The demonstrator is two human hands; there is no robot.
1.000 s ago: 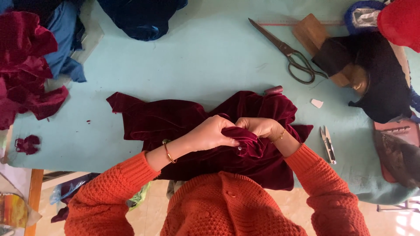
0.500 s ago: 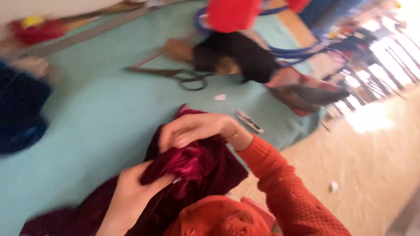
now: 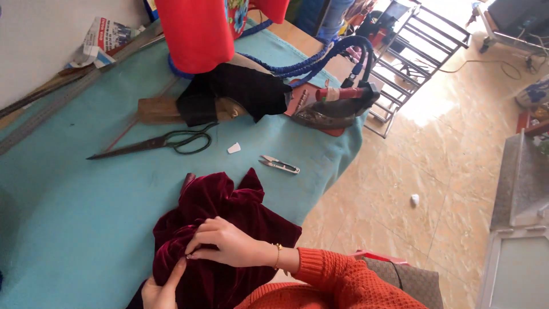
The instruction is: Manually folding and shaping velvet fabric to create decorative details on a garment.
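Nearest the camera, dark red velvet fabric (image 3: 229,229) is bunched at the near edge of the teal-covered table (image 3: 68,217). The right hand (image 3: 229,245) is laid on top of it, fingers curled and closed on a fold. The left hand (image 3: 163,289) is seen only partly at the bottom edge, fingertips pinched on the same fold from below. The step in hand is judged to be gathering or folding the velvet; a firm two-handed hold on the fold is likely called for next, so the slippery pile is not let slide. Just beyond the cloth, small thread snips (image 3: 279,165) and a white scrap (image 3: 234,149) are seen. Farther out, large tailor's shears (image 3: 154,143) are laid flat. Beyond them a black cloth (image 3: 240,91) is draped beside an iron (image 3: 337,106).
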